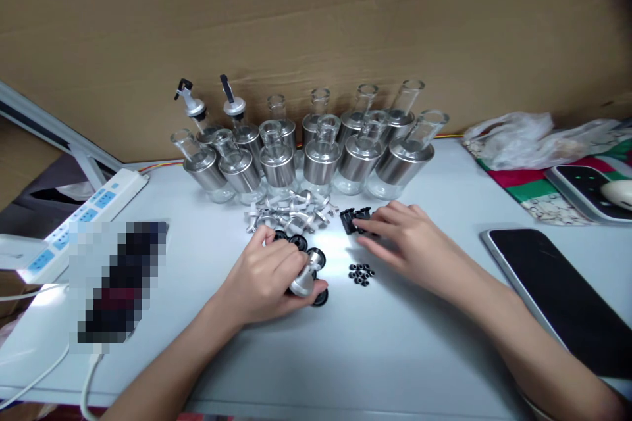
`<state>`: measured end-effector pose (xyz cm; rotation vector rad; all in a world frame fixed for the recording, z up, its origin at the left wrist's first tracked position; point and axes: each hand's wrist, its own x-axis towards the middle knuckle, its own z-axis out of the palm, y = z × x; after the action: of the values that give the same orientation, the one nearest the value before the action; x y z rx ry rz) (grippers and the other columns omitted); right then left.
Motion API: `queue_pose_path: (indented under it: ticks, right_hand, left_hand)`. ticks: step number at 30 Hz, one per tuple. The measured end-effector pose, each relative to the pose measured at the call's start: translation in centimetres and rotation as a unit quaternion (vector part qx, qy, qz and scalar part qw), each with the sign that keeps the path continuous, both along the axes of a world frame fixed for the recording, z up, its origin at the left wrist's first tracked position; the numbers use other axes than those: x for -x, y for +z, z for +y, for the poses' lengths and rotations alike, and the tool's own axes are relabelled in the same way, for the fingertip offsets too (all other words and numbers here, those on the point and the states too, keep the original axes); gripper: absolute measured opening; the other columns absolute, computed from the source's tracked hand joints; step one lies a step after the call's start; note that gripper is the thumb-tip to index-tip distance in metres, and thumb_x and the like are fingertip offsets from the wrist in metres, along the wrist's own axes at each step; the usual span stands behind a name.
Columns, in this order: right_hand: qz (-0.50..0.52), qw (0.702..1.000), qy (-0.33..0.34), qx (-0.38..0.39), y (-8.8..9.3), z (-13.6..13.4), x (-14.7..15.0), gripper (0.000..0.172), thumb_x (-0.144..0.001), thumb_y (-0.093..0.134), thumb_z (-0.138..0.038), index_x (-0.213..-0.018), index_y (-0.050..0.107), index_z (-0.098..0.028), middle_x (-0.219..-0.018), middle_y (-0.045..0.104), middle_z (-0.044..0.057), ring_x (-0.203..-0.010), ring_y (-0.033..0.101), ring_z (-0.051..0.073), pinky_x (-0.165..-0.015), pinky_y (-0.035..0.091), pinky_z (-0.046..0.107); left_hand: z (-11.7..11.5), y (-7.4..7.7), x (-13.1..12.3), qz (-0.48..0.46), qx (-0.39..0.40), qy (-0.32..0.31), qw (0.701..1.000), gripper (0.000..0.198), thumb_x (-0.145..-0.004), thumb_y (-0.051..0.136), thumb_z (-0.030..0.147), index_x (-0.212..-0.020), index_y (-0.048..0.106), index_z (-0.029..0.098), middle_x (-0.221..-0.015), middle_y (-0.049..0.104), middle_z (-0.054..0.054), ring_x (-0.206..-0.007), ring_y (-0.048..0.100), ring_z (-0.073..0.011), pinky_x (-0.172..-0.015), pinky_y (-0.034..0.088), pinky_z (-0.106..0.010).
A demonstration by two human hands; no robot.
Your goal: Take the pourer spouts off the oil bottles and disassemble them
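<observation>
Bottles (322, 164) stand beyond the left hand (269, 273), clasping a silver top (302, 283) (right hand (405, 237) at black pieces (348, 221), grip unclear).

Held spout (302, 283): no legible marking.
Power strip (89, 215): no legible text.
Phone screen (123, 283): pixelated, unreadable.
Right-edge device (567, 177): green lit marks, too small to read.

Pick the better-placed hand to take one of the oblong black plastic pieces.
The right hand, likely: its fingers are at the oblong black plastic pieces, while the left hand holds a silver metallic dome-based spout.
</observation>
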<state>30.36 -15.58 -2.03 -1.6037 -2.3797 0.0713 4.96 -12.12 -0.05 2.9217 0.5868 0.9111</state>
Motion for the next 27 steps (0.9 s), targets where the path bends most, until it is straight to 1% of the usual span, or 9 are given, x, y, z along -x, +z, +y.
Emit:
queue_pose_path:
  ticks: [2,5,8,14,17,20,24,26,27]
  right_hand:
    - [-0.001,0.999,-0.023,-0.023,0.0,0.3,-1.2,0.028,-0.092,0.045,-0.021,-0.107,0.067,-0.014,-0.084,0.065,0.010,-0.082,0.055,0.025,-0.069,0.041,0.038]
    - [0.011,0.999,-0.035,-0.011,-0.2,0.7,-2.6,0.028,-0.087,0.042,-0.012,-0.097,0.068,-0.013,-0.085,0.067,0.010,-0.080,0.059,0.026,-0.068,0.045,0.040]
    - [0.028,0.999,-0.036,0.009,-0.4,0.7,-2.6,0.027,-0.086,0.042,-0.013,-0.094,0.067,-0.013,-0.086,0.068,0.011,-0.080,0.062,0.027,-0.070,0.049,0.043]
    - [0.034,0.998,-0.058,0.000,-0.5,0.6,-1.6,0.031,-0.086,0.038,-0.012,-0.106,0.062,-0.010,-0.090,0.067,0.014,-0.084,0.063,0.028,-0.073,0.052,0.044]
    - [0.052,0.997,-0.056,0.001,-0.6,0.8,-1.9,0.030,-0.087,0.039,-0.014,-0.108,0.060,-0.009,-0.093,0.067,0.015,-0.083,0.064,0.027,-0.074,0.053,0.043]
    - [0.073,0.996,-0.043,-0.015,-0.5,0.9,-2.1,0.028,-0.089,0.041,-0.017,-0.107,0.061,-0.011,-0.092,0.067,0.014,-0.081,0.064,0.026,-0.072,0.052,0.041]
    - [0.151,0.987,-0.013,-0.054,0.5,0.3,-0.6,0.017,-0.091,0.047,-0.022,-0.098,0.062,-0.016,-0.085,0.067,0.009,-0.081,0.061,0.023,-0.073,0.049,0.039]
    - [0.228,0.973,0.020,-0.037,1.3,-0.4,1.0,0.013,-0.091,0.051,-0.022,-0.093,0.062,-0.018,-0.084,0.066,0.006,-0.080,0.060,0.020,-0.074,0.048,0.035]
    - [0.274,0.961,0.035,-0.003,1.6,-0.8,1.9,0.012,-0.091,0.051,-0.022,-0.093,0.062,-0.019,-0.086,0.066,0.006,-0.082,0.059,0.018,-0.073,0.048,0.032]
  left_hand:
    - [0.0,0.0,0.0,-0.002,0.000,-0.002,1.000,0.029,-0.093,0.046,0.030,-0.068,0.049,0.016,-0.054,0.047,0.003,-0.051,0.037,-0.0120,-0.060,0.030,-0.029]
    - [0.1,-0.1,0.0,-0.003,0.004,-0.003,1.000,0.029,-0.094,0.045,0.030,-0.069,0.049,0.016,-0.054,0.045,0.004,-0.051,0.036,-0.0118,-0.060,0.030,-0.029]
    - [0.1,-0.1,0.0,-0.005,0.007,-0.006,1.000,0.032,-0.095,0.044,0.032,-0.068,0.048,0.016,-0.054,0.044,0.004,-0.051,0.036,-0.0117,-0.060,0.029,-0.029]
    - [0.1,-0.1,0.0,-0.015,0.023,-0.032,0.999,0.048,-0.096,0.035,0.050,-0.060,0.037,0.019,-0.051,0.038,0.005,-0.050,0.031,-0.0114,-0.058,0.025,-0.028]
    - [0.1,0.0,0.0,-0.018,0.027,-0.029,0.999,0.050,-0.096,0.031,0.052,-0.060,0.036,0.019,-0.051,0.036,0.005,-0.050,0.030,-0.0113,-0.059,0.025,-0.028]
    - [0.2,0.1,0.0,-0.016,0.026,-0.028,0.999,0.052,-0.096,0.028,0.053,-0.059,0.035,0.019,-0.051,0.036,0.005,-0.050,0.029,-0.0112,-0.059,0.024,-0.028]
    - [0.2,0.0,0.0,-0.004,0.020,-0.023,1.000,0.056,-0.097,0.022,0.055,-0.057,0.035,0.018,-0.050,0.038,0.005,-0.050,0.029,-0.0112,-0.060,0.025,-0.028]
    - [0.1,-0.1,-0.1,0.001,0.017,-0.027,0.999,0.058,-0.097,0.019,0.055,-0.056,0.035,0.018,-0.049,0.038,0.005,-0.049,0.028,-0.0110,-0.060,0.025,-0.028]
    - [0.0,-0.2,-0.2,0.003,0.018,-0.033,0.999,0.059,-0.097,0.017,0.055,-0.056,0.036,0.018,-0.048,0.039,0.005,-0.049,0.028,-0.0110,-0.060,0.025,-0.028]
